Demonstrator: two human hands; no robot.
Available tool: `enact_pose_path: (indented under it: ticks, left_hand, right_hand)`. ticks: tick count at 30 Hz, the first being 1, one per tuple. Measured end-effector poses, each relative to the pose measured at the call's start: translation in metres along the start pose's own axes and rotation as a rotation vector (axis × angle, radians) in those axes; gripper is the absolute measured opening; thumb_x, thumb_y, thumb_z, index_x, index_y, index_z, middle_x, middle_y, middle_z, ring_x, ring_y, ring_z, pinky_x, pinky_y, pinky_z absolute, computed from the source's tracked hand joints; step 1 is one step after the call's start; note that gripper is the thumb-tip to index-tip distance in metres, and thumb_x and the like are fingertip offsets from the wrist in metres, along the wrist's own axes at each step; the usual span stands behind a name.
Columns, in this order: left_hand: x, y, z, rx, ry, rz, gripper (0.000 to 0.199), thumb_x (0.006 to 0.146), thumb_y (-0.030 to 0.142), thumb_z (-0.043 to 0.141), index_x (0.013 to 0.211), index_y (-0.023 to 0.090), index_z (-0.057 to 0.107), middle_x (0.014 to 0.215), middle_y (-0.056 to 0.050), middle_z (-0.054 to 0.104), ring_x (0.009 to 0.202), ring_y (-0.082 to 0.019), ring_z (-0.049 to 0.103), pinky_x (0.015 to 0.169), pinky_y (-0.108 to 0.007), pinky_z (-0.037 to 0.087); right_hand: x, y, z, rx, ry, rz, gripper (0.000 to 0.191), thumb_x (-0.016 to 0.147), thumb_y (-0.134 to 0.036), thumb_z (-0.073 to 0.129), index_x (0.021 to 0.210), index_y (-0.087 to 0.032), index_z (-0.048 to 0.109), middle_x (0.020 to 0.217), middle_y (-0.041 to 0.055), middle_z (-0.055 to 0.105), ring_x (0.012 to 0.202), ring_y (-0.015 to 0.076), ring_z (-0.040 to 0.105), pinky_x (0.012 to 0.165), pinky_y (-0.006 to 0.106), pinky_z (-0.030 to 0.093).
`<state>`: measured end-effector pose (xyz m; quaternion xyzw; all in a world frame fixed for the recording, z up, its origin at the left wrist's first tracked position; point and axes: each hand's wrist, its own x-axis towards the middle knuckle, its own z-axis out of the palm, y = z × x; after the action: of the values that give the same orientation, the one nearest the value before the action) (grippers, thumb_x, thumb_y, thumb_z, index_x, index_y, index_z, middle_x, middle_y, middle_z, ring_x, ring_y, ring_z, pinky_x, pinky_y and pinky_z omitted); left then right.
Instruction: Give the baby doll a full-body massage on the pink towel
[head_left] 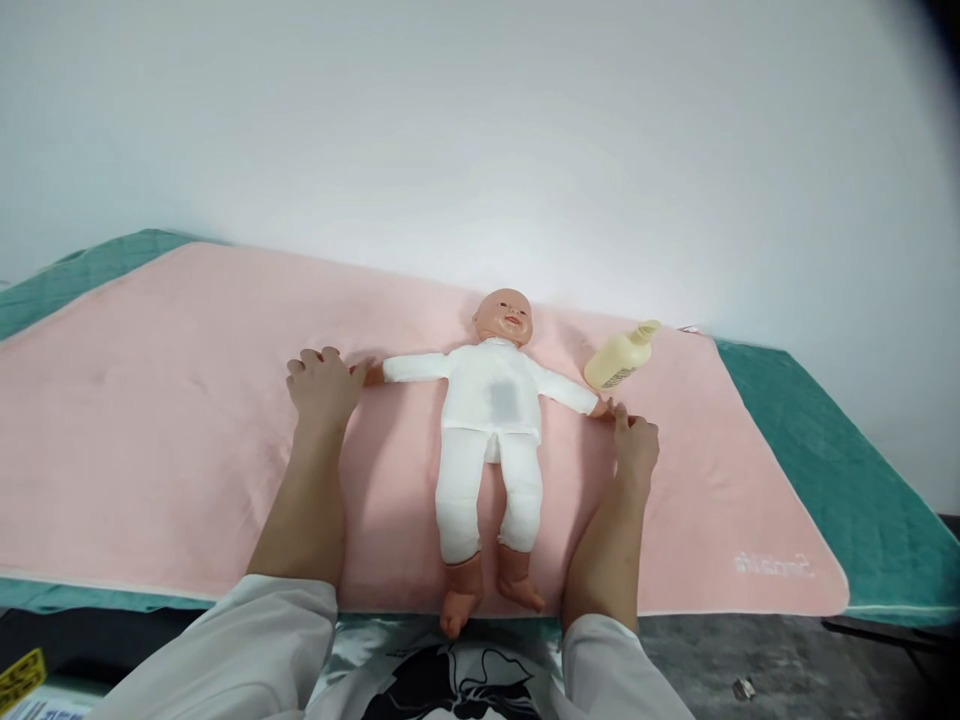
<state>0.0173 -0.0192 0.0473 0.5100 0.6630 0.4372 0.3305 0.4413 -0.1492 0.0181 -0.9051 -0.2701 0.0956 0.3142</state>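
Note:
A baby doll [491, 400] with a white cloth body lies on its back on a pink mat [187, 420], arms spread wide and feet toward me. My left hand [322, 385] is closed in a pinch on the doll's hand at the left of the view. On the other side, my right hand [636, 440] pinches the fingers of the doll's other hand between thumb and fingertips. Both doll arms are stretched out straight. A dark grey patch shows on the doll's chest. Beyond my right hand, a pale yellow pump bottle [621, 358] lies tilted on the mat.
Under the pink mat a green quilted cover [832, 460] shows at both ends. A white wall [480, 140] rises behind. Grey floor [712, 660] with a small object [743, 689] lies below the near edge. A yellow label [22, 680] is at the lower left.

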Motion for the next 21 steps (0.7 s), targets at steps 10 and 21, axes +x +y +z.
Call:
enact_pose_path:
  ticks: [10, 21]
  left_hand:
    - [0.007, 0.000, -0.018, 0.466, 0.155, -0.127, 0.043, 0.082, 0.044, 0.067, 0.067, 0.020, 0.034, 0.099, -0.016, 0.054, 0.118, -0.046, 0.051, 0.093, -0.064, 0.035]
    - [0.018, -0.008, -0.015, 0.583, -0.101, -0.158, 0.026, 0.082, 0.047, 0.062, 0.079, 0.022, 0.055, 0.085, -0.013, 0.067, 0.093, -0.037, 0.063, 0.075, -0.044, 0.047]
  right_hand:
    - [-0.001, -0.003, 0.006, 0.005, 0.010, 0.015, 0.059, 0.085, -0.070, 0.047, 0.097, -0.016, 0.068, 0.112, 0.0188, 0.059, 0.083, 0.0269, 0.063, 0.081, 0.044, 0.046]
    - [-0.006, -0.012, 0.004, 0.294, 0.029, -0.001, 0.047, 0.080, -0.058, 0.061, 0.102, -0.017, 0.063, 0.103, 0.0127, 0.073, 0.090, 0.0244, 0.067, 0.077, 0.033, 0.048]
